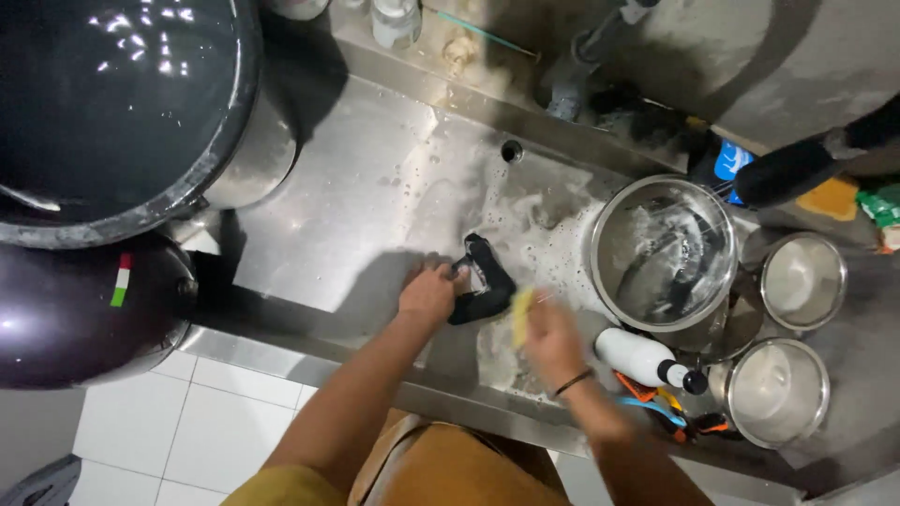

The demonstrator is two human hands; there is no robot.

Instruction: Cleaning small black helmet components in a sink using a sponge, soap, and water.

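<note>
Over the soapy steel sink (375, 187), the left hand (428, 295) is closed around a black utensil (486, 281) lying on the sink floor, while the blurred right hand (553, 342) grips a yellow sponge (521, 314) pressed against it. Just right lie a white bottle (637, 356) and small steel bowls (778, 392); farther back, a steel pot (664, 251) holds foamy water.

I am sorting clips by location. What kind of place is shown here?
Probably a kitchen washing area: a soapy steel sink, metal pots waiting beside it, and a yellow sponge in the right hand.
</note>
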